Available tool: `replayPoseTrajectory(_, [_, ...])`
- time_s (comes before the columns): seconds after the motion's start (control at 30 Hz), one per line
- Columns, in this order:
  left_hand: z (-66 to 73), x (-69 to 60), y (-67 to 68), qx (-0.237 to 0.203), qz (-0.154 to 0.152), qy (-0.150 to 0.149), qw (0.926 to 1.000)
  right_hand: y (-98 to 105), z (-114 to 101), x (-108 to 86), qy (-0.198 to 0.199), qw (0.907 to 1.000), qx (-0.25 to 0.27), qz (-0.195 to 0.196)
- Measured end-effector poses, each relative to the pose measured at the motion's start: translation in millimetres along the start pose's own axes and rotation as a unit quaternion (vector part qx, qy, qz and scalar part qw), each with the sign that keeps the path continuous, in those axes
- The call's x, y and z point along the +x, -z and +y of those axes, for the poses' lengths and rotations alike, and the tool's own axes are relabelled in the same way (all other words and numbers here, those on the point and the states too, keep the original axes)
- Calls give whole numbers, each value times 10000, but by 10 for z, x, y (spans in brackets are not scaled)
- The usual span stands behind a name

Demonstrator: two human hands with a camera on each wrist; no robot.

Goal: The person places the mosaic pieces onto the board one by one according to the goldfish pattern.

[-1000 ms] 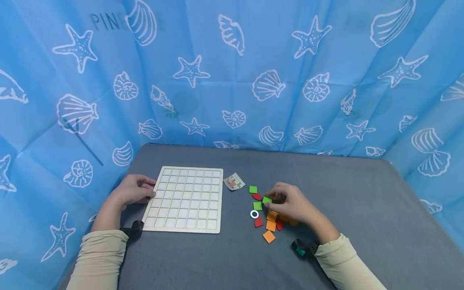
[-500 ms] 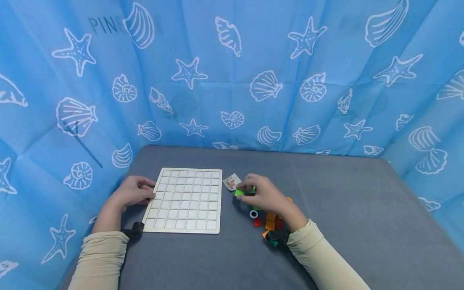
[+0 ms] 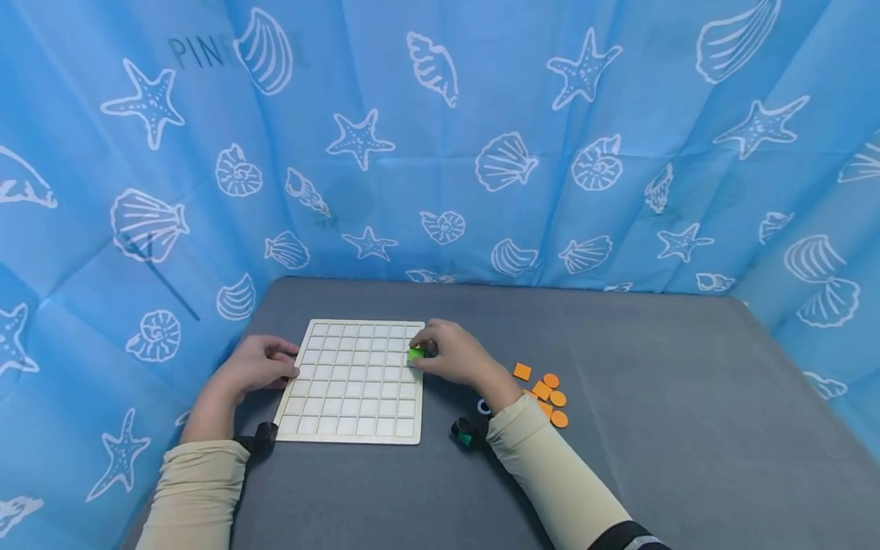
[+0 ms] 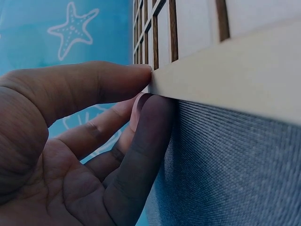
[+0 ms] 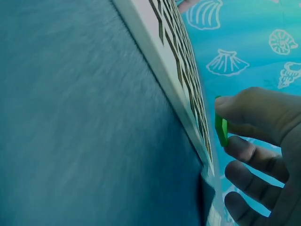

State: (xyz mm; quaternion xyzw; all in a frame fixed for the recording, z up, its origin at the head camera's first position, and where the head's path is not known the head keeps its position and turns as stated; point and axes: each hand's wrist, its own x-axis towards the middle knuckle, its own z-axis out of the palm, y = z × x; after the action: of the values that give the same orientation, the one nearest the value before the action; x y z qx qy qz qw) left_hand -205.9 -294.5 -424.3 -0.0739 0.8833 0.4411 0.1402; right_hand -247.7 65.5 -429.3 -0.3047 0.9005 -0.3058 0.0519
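A pale grid board (image 3: 330, 422) with white cells lies flat on the table. At its left edge, my left hand (image 3: 256, 365) pinches the rim; in the left wrist view the thumb is on top of the board edge (image 4: 221, 77) and a finger is against its side. My right hand (image 3: 454, 355) holds a green square tile (image 3: 415, 356) between thumb and fingertips, over the board's right side near the far corner. The right wrist view has this tile (image 5: 221, 123) tilted on edge and apart from the board.
Orange square and round tiles (image 3: 541, 391) lie right of my right forearm. A white ring piece (image 3: 483, 406) shows partly beside the wrist. The grey table (image 3: 687, 397) meets a blue shell-print curtain (image 3: 440, 153) at the back. My right arm hides other pieces.
My right hand has carried the green tile leftward from the pile of pieces to the board's right side. The left hand has stayed at the board's left edge.
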Motion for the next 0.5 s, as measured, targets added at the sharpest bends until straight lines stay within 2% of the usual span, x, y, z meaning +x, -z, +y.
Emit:
replayPoseTrajectory(0.23, [1, -13, -19, -23, -8, 35, 10000, -72, -35, 90, -216, 9993, -176, -247])
replayPoseTrajectory(0.5, [-18, 19, 0, -4, 38, 73, 10000, -113, -12, 150, -171, 9994, -81, -302])
